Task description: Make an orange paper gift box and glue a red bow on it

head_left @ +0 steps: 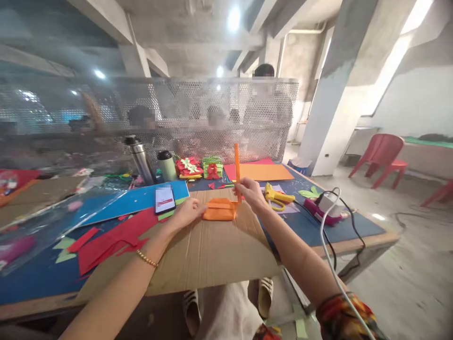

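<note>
On a sheet of brown cardboard (212,255) lies a small folded orange paper box (220,212). My left hand (189,211) is closed at the box's left end, its fingertips pinching that edge. An upright strip of orange paper (237,160) stands at the box's right end. My right hand (250,191) is closed on the strip's lower part, with thumb and fingers pressed together. Just right of this hand are a yellow glue gun (279,193) and a pair of scissors with yellow handles (276,206).
A phone (164,198) lies left of the cardboard near red paper (116,231). Behind stand a steel flask (141,160), a green bottle (166,165) and decorated paper boxes (213,169). A power strip (322,211) with cables sits right. People are behind a perforated screen (219,141).
</note>
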Demonstrator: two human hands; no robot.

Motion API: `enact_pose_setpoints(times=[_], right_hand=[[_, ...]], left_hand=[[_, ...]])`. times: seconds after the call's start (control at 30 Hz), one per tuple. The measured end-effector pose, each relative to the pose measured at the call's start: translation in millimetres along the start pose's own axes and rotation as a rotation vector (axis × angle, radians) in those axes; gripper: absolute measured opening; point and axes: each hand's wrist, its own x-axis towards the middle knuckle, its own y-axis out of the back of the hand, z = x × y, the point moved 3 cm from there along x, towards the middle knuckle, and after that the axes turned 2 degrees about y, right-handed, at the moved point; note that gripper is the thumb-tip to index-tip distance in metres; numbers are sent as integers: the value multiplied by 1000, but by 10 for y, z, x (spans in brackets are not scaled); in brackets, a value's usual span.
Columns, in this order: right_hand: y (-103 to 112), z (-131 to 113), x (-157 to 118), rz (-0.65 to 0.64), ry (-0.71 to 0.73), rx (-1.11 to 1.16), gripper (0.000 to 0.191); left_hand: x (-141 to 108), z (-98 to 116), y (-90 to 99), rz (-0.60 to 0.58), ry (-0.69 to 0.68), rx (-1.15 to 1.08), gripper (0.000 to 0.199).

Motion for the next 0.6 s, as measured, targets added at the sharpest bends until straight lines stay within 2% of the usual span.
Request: enact_pose_setpoints(times=[0.07,0.13,0.27,0.43,0.6], right_hand=[[13,125,67,5,-59,-42,13],[15,240,106,3,-113,-95,16],[-1,370,116,-31,-186,-144,17],[-35,372,84,-63,-192,-145,15],[-9,275,76,-58,-157,-74,21]], left_hand=[[-5,20,-27,-45,21,-49,33],[-9,51,-35,-49,21,-135,33],[8,81,-49,-83,37,-170,31],[-2,177,-56,-135,37,-256,26],[-48,352,-30,-177,16,-366,18]])
